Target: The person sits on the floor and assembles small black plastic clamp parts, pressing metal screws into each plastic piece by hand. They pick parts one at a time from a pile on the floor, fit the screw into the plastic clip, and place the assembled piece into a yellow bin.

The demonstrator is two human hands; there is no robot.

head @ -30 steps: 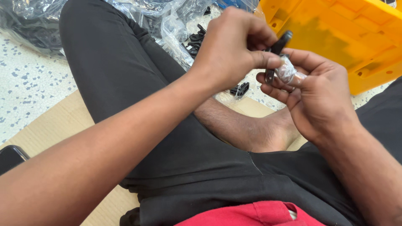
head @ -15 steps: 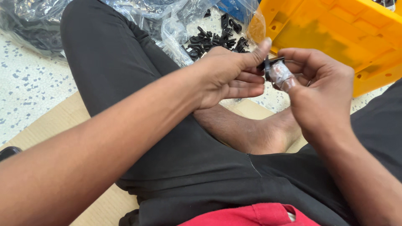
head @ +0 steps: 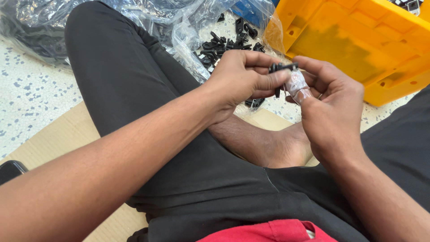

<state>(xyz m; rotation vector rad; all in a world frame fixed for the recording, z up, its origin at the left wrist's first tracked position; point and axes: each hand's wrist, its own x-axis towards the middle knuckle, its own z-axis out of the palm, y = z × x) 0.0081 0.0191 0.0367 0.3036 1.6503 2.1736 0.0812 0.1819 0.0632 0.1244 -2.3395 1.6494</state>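
My left hand (head: pixel 242 78) and my right hand (head: pixel 329 101) meet above my crossed legs and pinch one small black plastic part (head: pixel 282 68) between their fingertips. A finger of my right hand is wrapped in clear tape (head: pixel 298 87). Just beyond my hands, a heap of small black plastic parts (head: pixel 226 42) lies on clear plastic sheeting on the floor. My bare foot (head: pixel 268 148) rests below the hands.
An overturned yellow plastic crate (head: pixel 358 40) stands at the upper right. Crumpled clear plastic bags (head: pixel 134 13) lie across the top. Flattened cardboard (head: pixel 58 134) covers the speckled floor (head: pixel 27 94) under my legs. A dark object (head: pixel 9 170) sits at the left edge.
My hands have shifted slightly lower and left in view, uncovering more of the parts heap. The black part is now held level between both hands' fingertips.
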